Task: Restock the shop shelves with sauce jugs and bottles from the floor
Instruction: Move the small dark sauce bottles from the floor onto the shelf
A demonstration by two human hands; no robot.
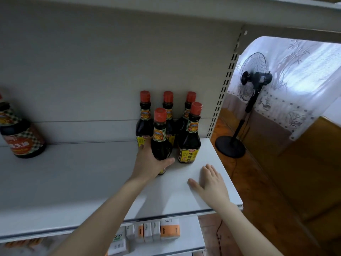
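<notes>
1. Three back-row bottles (168, 108) of dark soy sauce with red caps are already stood against the rear panel at the right end of the shelf (83, 172). A front-right bottle (190, 137) of the same kind is placed before them.
2. A large sauce jug (20, 133) is seen upright at the far left of the same shelf, well apart from the bottles.
3. A fifth bottle (161, 137) is held upright in the front row, just left of the front-right bottle, with a narrow gap between the two. Whether its base rests on the shelf cannot be told, as it is hidden by the hand.
4. The lower body of the fifth bottle is gripped by the left hand (153, 161), with the thumb on its right side and the fingers round its left.
5. The right hand (210, 182) is laid flat on the shelf with fingers straight and nothing held, near the front-right bottle but apart from it.
6. Much of the shelf between jug and bottles is unfilled, so the restocking is judged partly done. The floor stock is out of view, so what is left cannot be counted.
</notes>
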